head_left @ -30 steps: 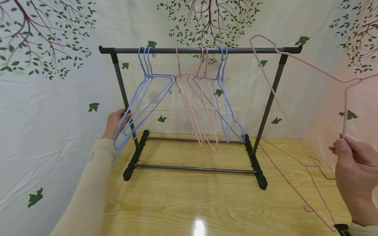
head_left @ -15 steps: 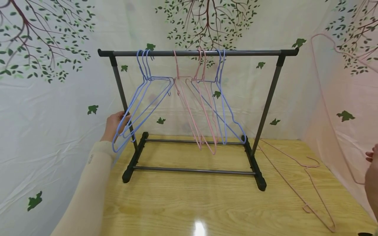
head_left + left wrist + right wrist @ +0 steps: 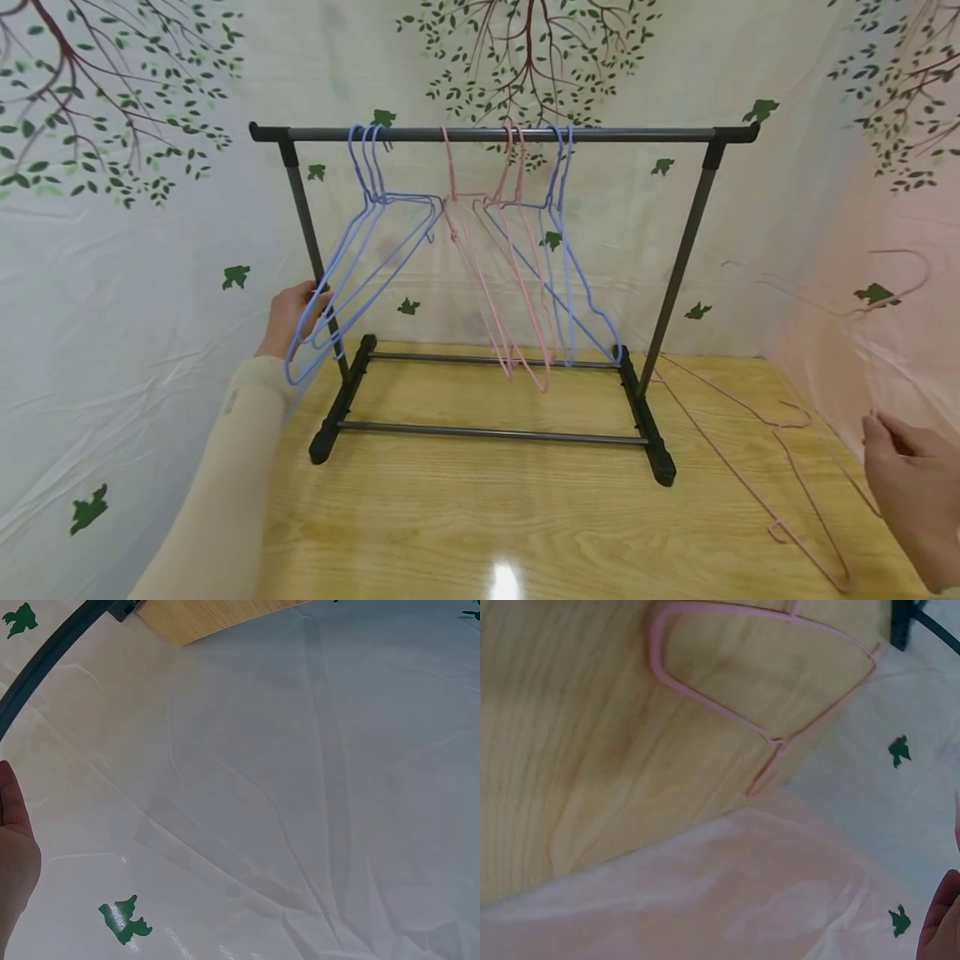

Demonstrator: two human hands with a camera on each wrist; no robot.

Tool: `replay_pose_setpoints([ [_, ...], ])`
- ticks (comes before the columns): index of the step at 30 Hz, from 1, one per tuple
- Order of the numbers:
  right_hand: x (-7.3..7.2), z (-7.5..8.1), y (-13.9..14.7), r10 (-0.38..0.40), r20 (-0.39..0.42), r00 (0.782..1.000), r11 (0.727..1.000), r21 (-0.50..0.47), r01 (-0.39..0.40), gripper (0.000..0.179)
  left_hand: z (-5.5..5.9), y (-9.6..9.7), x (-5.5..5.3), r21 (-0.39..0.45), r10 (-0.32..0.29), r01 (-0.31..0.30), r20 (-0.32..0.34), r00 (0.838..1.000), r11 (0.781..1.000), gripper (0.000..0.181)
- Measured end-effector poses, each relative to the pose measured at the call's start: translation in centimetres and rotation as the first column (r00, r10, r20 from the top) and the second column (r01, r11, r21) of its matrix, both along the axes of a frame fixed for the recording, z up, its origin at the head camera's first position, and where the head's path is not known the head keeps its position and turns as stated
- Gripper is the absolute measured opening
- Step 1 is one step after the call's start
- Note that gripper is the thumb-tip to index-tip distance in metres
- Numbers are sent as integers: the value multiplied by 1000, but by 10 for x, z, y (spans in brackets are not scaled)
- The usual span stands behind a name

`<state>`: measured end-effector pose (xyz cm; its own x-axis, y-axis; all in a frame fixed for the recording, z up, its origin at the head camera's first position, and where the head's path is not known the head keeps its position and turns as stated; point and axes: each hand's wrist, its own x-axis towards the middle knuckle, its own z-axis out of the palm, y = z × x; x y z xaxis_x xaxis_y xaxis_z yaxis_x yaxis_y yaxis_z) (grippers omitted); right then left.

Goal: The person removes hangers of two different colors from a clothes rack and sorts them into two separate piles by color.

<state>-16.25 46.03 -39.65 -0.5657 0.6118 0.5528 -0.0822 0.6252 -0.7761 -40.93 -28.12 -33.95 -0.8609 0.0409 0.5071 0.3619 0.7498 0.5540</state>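
My left hand point(image 3: 288, 321) grips the left post point(image 3: 306, 212) of a black clothes rack, partly behind blue hangers. In the left wrist view only part of that hand point(image 3: 16, 851) shows, near the dark post point(image 3: 52, 656). At the right, my right hand point(image 3: 911, 483) pinches a pink hanger point(image 3: 927, 271), blurred, its hook uppermost. On the rack's bar point(image 3: 637, 134) hang blue hangers point(image 3: 408, 197) at the left, pink hangers point(image 3: 534, 300) in the middle and blue hangers point(image 3: 592, 292) to their right. The right wrist view shows fingers point(image 3: 941, 915) at its edge.
Another pink hanger point(image 3: 806, 483) lies flat on the wooden table point(image 3: 465, 517), right of the rack's foot point(image 3: 660, 462). Behind stands a pale sheet point(image 3: 630, 275) printed with branches and leaves; it also closes off the left and right sides.
My right hand carried the pink hanger out to the right, nearly out of view, then came back with it, now held lower and turned. My left hand stays on the post.
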Motion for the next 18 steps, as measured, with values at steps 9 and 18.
replay_pose_setpoints([
  [9, -4, -34, -5, 6, 313, 950, 987, 152, -56, 23, -1, 0, 0, -4, 10, -10, -16, 1000, 1000, 36],
  [18, -7, -52, -1, 112, 508, 854, 979, 92, -183, 50, 1, 1, 1, 5, 16, -17, 19, 1000, 1000, 37],
])
